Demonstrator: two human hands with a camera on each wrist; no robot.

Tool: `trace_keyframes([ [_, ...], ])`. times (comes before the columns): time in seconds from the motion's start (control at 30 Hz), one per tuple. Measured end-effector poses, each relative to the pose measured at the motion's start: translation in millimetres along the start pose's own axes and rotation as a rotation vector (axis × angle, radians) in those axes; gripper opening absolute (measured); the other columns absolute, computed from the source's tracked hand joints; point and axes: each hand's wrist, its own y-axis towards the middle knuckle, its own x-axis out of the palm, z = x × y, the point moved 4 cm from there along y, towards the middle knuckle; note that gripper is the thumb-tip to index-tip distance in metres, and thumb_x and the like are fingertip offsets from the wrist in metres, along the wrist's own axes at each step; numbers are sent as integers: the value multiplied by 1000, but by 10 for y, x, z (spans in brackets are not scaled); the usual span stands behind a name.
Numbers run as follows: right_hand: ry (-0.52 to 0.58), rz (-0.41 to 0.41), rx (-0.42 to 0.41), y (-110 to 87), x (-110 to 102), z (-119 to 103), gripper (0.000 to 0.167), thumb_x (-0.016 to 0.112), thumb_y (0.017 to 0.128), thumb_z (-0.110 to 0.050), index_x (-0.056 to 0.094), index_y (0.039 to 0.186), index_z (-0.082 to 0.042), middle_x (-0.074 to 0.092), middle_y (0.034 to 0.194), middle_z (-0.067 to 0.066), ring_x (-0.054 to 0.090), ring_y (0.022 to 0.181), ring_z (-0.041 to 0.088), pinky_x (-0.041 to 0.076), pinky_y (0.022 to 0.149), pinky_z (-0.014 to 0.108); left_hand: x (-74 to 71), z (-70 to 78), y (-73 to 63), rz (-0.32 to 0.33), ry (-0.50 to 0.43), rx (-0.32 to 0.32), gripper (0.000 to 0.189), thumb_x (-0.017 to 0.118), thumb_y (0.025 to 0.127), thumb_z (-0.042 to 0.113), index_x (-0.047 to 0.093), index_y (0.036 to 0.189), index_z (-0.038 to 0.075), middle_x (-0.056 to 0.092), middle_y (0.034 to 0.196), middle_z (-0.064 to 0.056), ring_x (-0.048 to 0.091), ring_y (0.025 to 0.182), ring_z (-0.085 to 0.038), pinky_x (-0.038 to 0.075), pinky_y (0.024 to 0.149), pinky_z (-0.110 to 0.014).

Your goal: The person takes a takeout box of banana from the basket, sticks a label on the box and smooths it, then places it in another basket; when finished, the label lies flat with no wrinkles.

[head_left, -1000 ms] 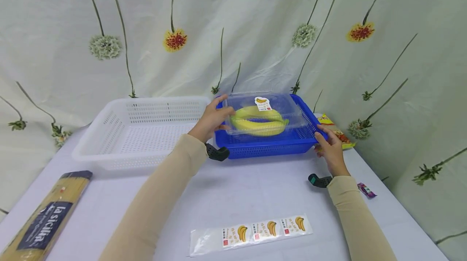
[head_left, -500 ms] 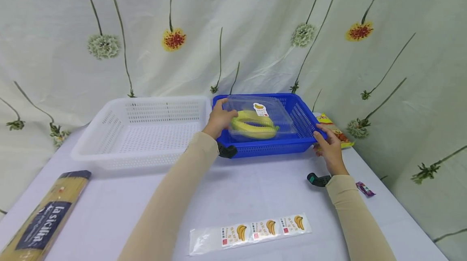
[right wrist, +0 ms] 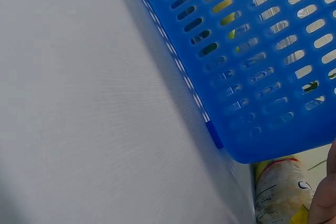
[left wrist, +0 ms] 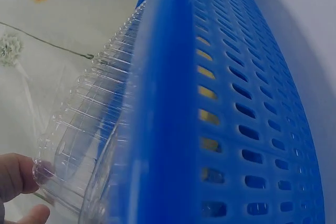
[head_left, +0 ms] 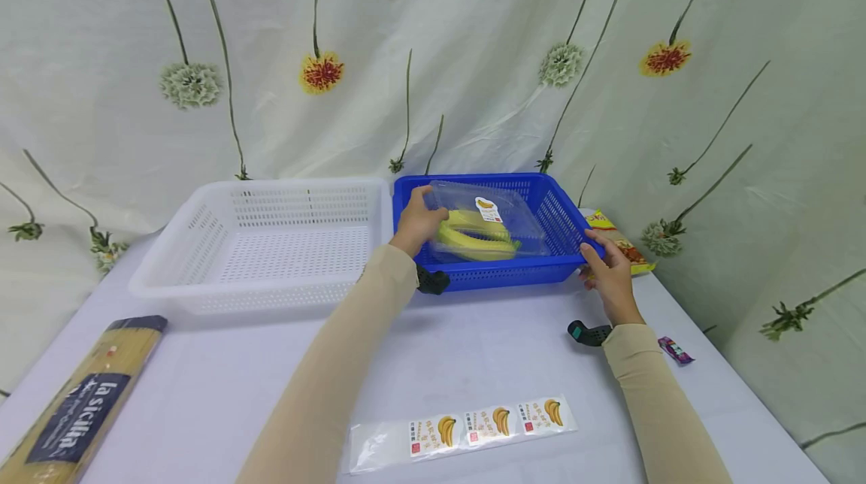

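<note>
My left hand [head_left: 416, 222] pinches the left end of a clear plastic clamshell box [head_left: 524, 232] with yellow bananas [head_left: 476, 245] in it and a banana sticker [head_left: 488, 209] on its lid. The box sits tilted within the blue basket [head_left: 501, 273], its left end higher. In the left wrist view, fingertips meet the ribbed edge of the clear box [left wrist: 73, 124] behind the basket's rim. My right hand [head_left: 612, 285] grips the basket's front right corner, thumb on the rim. In the right wrist view only a sliver of that hand [right wrist: 324, 198] shows.
A white basket [head_left: 223, 300] stands left of the blue one. A pasta pack [head_left: 88, 401] lies front left, a strip of banana stickers [head_left: 463, 433] in front. A yellow-red snack bag [head_left: 622, 243] and a small purple packet [head_left: 676, 350] lie on the right.
My left hand has carried the box of bananas rightward and down from over the basket's rim into the blue basket. My right hand stays on the corner.
</note>
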Motion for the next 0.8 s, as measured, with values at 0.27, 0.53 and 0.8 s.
trace_keyframes([
  [0.27,6,4,-2,0,13,-18,57,59,112,-40,48,163,-15,58,135,5,61,76,6,51,64,21,49,8,-22,12,192,-6,70,57,113,31,21,172,17,64,108,-16,46,62,-16,47,71,-36],
  [0.53,11,14,5,-8,16,-24,56,58,113,-40,49,162,-14,58,136,8,60,75,6,50,63,21,142,-11,-71,-43,227,14,82,63,109,29,15,173,11,47,161,-25,62,110,-34,48,109,-52],
  [0.8,16,19,8,-8,12,4,55,57,113,-39,49,161,-14,57,139,13,60,74,5,50,64,20,240,-79,-115,-55,245,39,87,66,107,25,12,173,7,22,174,-28,29,159,-43,31,127,-56],
])
